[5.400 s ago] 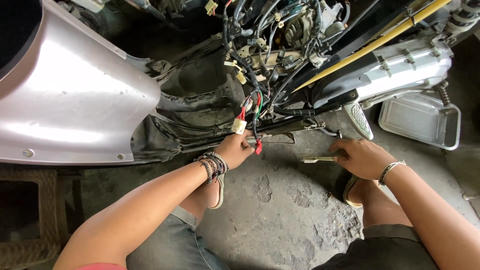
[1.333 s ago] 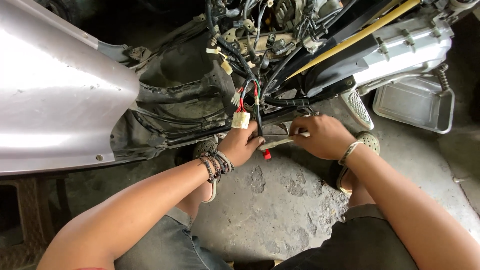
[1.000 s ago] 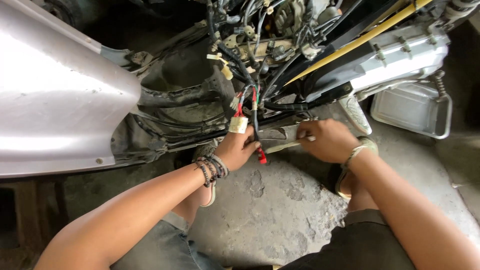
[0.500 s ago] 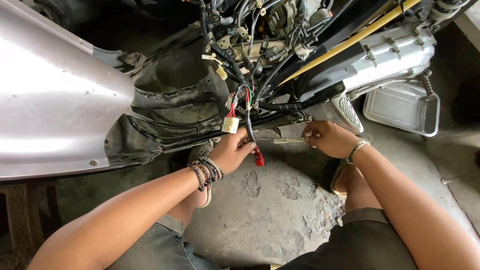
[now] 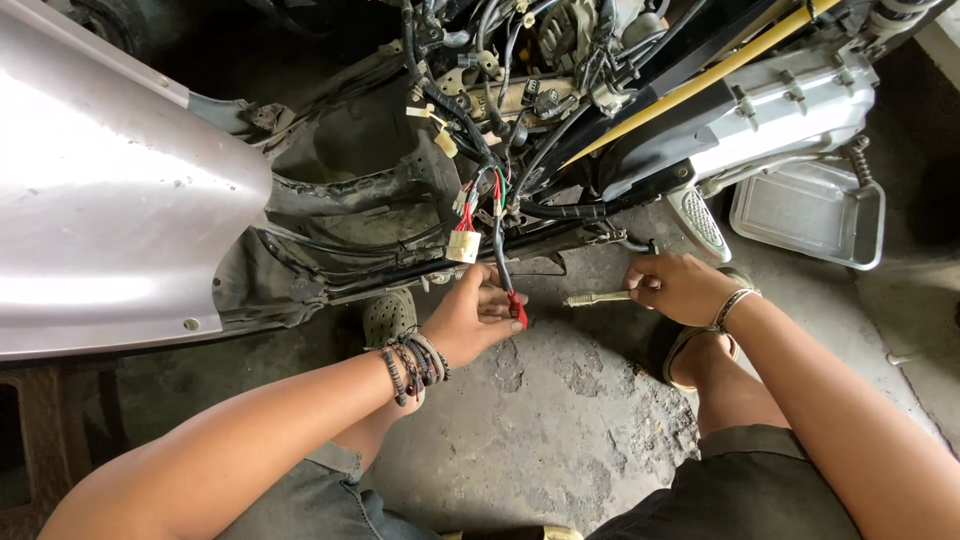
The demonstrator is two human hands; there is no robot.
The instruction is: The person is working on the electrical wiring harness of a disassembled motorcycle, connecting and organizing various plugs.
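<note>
Nearest the camera, both forearms reach forward over the cracked concrete floor, the left wrist ringed with dark bead bracelets.

The left hand is closed in a pinch around a thin wire just above its red terminal. The wire's long axis runs nearly straight away from the person, rising from the fingers up into the tangle of cables under the scooter. A white plug hangs on red leads just left of that wire, a little farther off and apart from the fingers.

To the right, at about the same depth, the right hand is closed around the handle end of a slim metal tool. The tool lies roughly level, its long axis crosswise, with the free tip pointing left toward the red terminal. Tip and terminal are near each other but not touching. What kind of tip it has is probably too small to tell here.

Beyond the hands sits the scooter's silver body panel on the left, and a grey metal tray lies on the floor at far right.
</note>
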